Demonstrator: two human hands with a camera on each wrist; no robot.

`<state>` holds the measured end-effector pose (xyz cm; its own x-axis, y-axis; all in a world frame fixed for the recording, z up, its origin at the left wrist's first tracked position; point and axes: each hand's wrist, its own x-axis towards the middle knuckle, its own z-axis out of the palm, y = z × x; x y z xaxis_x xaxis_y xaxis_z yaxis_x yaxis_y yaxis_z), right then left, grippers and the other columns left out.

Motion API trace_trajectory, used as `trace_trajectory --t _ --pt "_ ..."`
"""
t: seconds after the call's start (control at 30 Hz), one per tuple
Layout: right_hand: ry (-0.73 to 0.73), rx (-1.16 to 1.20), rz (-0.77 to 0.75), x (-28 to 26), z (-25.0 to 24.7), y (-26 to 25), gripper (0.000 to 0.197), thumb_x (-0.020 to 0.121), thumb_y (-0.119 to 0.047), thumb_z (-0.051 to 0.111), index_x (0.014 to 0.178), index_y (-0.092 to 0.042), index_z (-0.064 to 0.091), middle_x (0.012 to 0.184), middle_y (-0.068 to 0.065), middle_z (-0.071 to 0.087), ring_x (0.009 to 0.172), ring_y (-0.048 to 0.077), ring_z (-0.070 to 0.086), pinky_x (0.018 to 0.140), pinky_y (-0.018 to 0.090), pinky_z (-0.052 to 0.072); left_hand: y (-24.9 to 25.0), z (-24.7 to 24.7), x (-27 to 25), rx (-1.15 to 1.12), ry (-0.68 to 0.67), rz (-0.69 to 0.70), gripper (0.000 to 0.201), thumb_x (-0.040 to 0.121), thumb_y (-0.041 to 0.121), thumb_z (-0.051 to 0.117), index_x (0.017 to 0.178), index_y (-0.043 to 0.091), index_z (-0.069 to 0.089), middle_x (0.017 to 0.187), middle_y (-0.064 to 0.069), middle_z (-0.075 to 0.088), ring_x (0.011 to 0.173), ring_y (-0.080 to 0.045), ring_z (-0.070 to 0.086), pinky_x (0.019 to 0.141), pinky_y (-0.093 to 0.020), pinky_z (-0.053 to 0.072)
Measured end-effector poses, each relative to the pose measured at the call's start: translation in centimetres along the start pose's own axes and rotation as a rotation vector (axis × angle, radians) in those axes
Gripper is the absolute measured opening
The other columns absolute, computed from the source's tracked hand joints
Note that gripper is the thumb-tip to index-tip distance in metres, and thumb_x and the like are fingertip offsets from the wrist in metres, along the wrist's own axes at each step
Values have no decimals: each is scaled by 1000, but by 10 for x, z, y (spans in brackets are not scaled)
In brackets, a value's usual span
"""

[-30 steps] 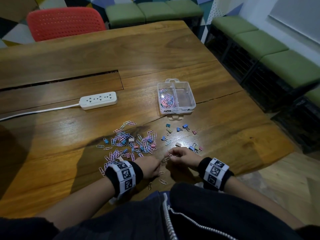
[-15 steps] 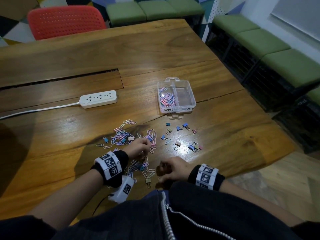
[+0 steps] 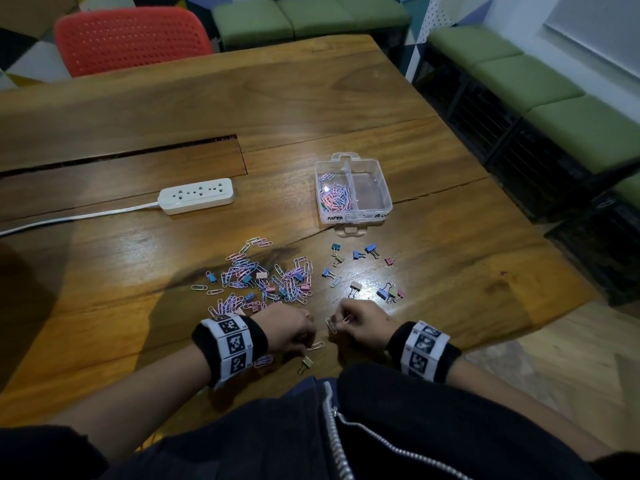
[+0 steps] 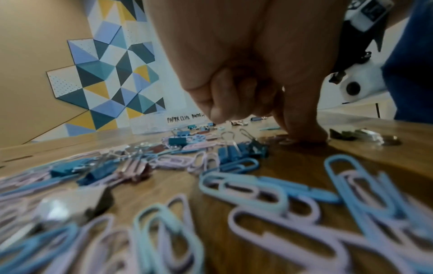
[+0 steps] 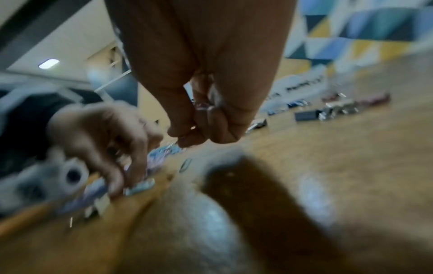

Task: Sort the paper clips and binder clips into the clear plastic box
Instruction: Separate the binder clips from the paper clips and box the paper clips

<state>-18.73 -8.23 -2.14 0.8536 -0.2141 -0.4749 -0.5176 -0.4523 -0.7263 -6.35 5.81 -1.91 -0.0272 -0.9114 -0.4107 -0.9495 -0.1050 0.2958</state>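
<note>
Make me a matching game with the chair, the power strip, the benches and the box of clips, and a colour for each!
Things:
1. chair
2. power strip
3. benches
4. box

Colours:
A. green
B. clear
C. red
D. white

Pairs: 1-C, 2-D, 3-A, 4-B
</note>
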Motion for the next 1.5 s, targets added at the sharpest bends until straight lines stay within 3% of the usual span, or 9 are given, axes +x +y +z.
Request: trace_trajectory --t 0.13,0.3,0.4,0.53,0.63,0.77,1.0,1.17,1.5 --pt "12 467 153 -1 -14 -2 16 91 -4 43 94 -13 56 87 -4 60 75 10 54 62 16 41 0 0 4 31 4 4 27 92 35 47 109 15 56 110 -2 57 101 -16 57 82 -22 45" --pt "2 722 238 3 -11 -9 23 90 -5 42 69 -9 50 71 3 48 58 12 44 54 21 34 4 1 6 -123 79 -110 20 95 29 38 91 15 51 86 5 48 79 -12 49 69 -17 43" --pt "12 504 219 5 -4 -10 27 92 -19 44 66 -15 47 64 -2 45 56 10 41 55 21 34 -6 -1 7 -666 173 -313 27 94 17 39 67 21 39 71 6 40 62 -7 39 60 -17 36" --pt "98 134 81 5 5 -8 22 92 2 32 86 -12 48 77 -3 49 70 9 47 59 14 37 -22 -15 -3 -1677 318 -363 18 81 9 39 64 11 43 51 1 49 33 -4 38 31 -10 30" --pt "135 -170 -30 3 11 -5 12 94 -14 36 95 -11 48 92 3 53 82 17 49 69 23 42 -30 -23 -11 -1972 344 -387 26 86 2 28 67 8 45 43 3 47 25 -4 32 26 -7 20" --pt "42 -448 -64 6 16 8 44 76 -50 59 100 -16 46 104 3 54 88 16 50 75 25 42 -29 -23 -11 -1305 298 -578 35 95 24 42 62 14 47 50 4 40 34 -6 34 37 -16 27" --pt "-65 -492 -135 4 20 2 21 88 -30 51 99 -13 54 104 4 54 95 18 51 82 24 39 -11 -2 -7 -250 130 -562 50 72 61 60 89 17 47 84 3 53 79 -14 51 64 -22 46" --pt "-83 -481 -111 7 17 1 18 89 -22 50 101 -9 53 96 -2 39 88 12 41 82 23 39 -6 5 -1 -118 82 -637 76 70 71 53 113 9 45 108 -6 61 96 -21 61 79 -32 55" --pt "90 85 41 15 -17 -9 24 90 -11 48 69 -22 43 76 -5 47 72 10 45 65 16 39 3 -2 7 -33 -21 -524 37 97 33 32 115 4 46 106 -11 62 94 -24 64 80 -35 56"
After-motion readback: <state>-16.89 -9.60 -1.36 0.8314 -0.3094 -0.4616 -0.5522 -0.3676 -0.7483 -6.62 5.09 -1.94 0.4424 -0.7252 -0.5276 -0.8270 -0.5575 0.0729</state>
